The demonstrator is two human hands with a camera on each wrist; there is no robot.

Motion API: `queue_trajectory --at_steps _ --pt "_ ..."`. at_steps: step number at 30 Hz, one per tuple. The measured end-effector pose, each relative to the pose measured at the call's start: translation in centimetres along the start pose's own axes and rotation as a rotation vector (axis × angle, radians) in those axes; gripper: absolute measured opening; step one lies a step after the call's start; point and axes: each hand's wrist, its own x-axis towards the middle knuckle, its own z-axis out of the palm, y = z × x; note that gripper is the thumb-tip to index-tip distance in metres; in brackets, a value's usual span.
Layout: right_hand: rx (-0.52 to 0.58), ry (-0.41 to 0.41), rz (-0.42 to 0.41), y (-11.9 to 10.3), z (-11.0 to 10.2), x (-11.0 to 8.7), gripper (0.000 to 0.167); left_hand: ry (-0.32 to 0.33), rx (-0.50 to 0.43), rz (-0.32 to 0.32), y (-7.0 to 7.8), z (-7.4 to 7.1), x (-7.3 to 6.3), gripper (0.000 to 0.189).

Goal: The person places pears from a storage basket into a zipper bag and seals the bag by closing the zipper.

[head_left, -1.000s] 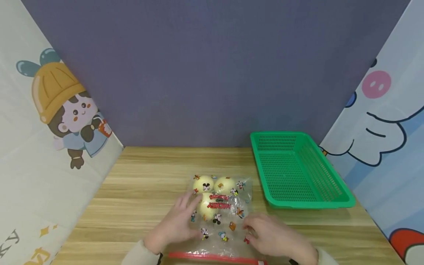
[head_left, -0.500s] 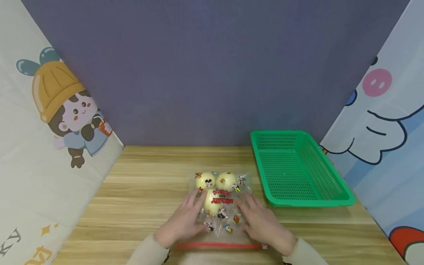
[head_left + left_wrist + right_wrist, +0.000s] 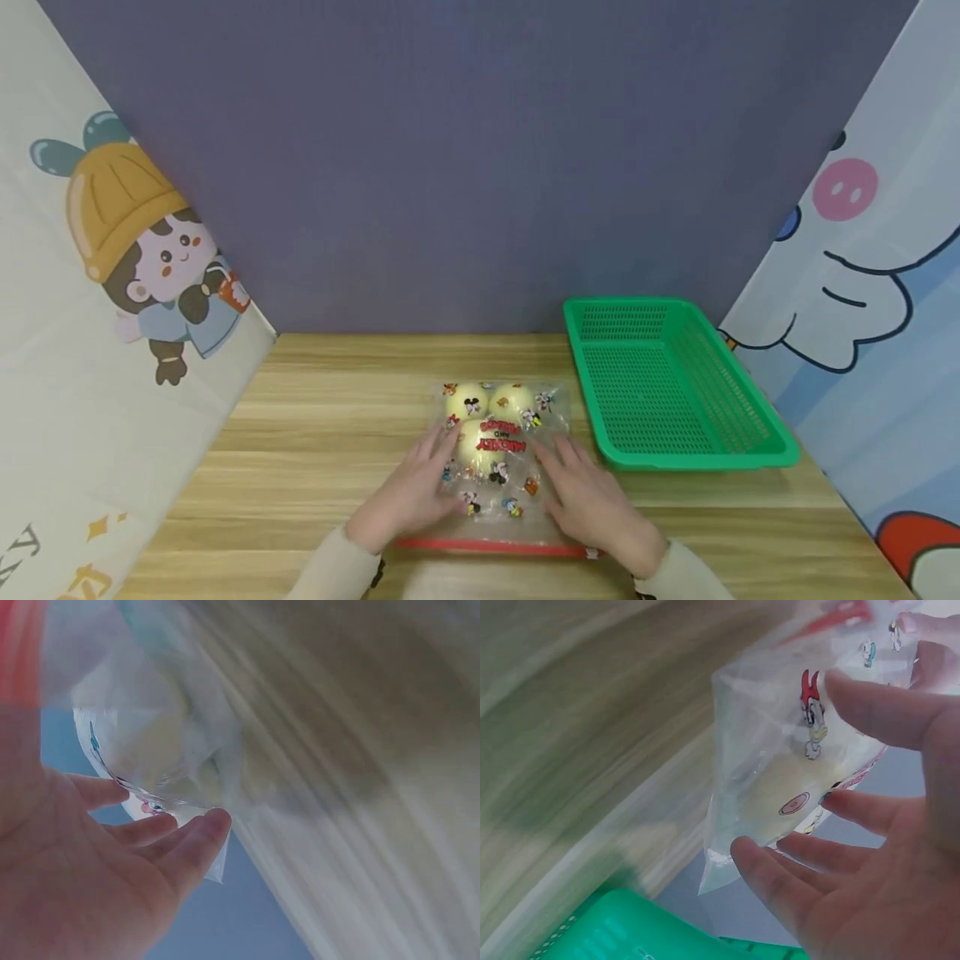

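Note:
A clear zip bag with cartoon prints and a red zipper strip lies on the table, its zipper side toward me. Inside are three pale yellow round balls, two at the far end and one closer in. My left hand rests along the bag's left side, fingers spread and pointing away. On the opposite side, my right hand lies with its fingers loosely extended at the bag's edge. In the right wrist view the thumb and fingertips are right at the plastic; in the left wrist view the fingers are likewise at it.
A green plastic basket with perforated walls stands to the right of the bag, nothing in it. The wooden table ends at a grey-purple panel behind, with cartoon-printed walls at left and right.
The bag has shifted slightly away from me. My right hand has moved from its near right corner up along the right edge, and its fingers have straightened; my left hand has stayed at the left side.

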Motion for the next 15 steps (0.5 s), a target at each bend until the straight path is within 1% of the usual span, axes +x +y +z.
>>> queue_trajectory --at_steps 5,10,15 --pt "-0.005 0.0 0.012 0.23 0.16 -0.16 0.084 0.012 -0.001 0.019 -0.08 0.43 -0.5 0.109" --pt "-0.025 0.007 0.009 0.75 0.55 0.04 0.077 0.011 0.002 0.023 0.17 1.01 -0.07 0.107" --pt "-0.023 0.022 -0.008 0.94 0.68 0.19 0.076 0.02 -0.008 0.01 0.24 0.78 0.25 0.106"
